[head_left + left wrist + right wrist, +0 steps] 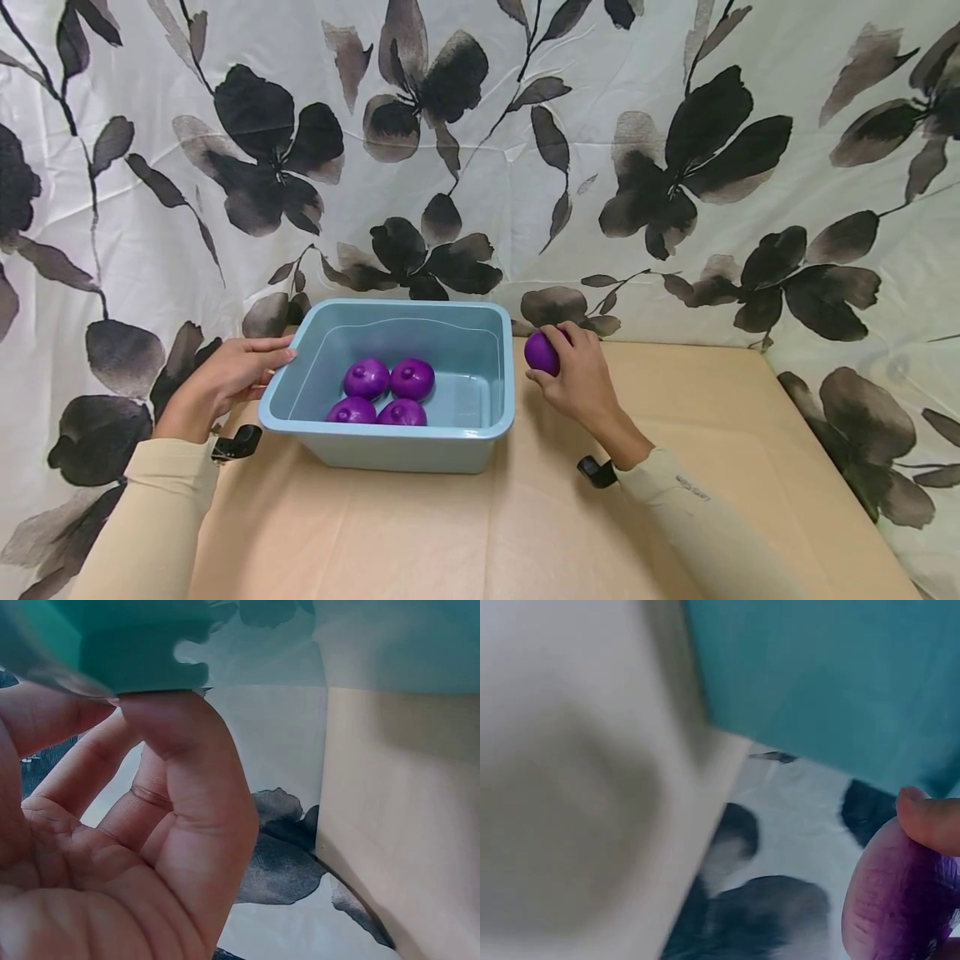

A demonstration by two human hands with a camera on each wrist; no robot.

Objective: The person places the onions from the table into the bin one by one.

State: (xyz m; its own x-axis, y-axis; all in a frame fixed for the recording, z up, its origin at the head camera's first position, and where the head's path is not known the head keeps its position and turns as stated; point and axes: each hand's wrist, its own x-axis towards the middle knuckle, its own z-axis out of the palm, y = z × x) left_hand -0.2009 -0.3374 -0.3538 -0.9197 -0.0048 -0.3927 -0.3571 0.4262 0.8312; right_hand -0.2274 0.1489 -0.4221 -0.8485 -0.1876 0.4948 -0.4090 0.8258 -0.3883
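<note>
Cream long sleeves (161, 517), bare hands, seemingly black wrist-mounted cameras (236, 443)

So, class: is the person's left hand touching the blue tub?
Touching. The left wrist view shows the left hand with a fingertip pressed against the blue tub under its rim.

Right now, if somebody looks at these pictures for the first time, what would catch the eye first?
Probably the pale blue tub in the middle of the tan table, with four purple balls bunched on its floor. The right hand grips a fifth ball just right of the tub, while the left hand touches the tub's left rim. Behind hangs a white cloth with big dark leaves.
</note>
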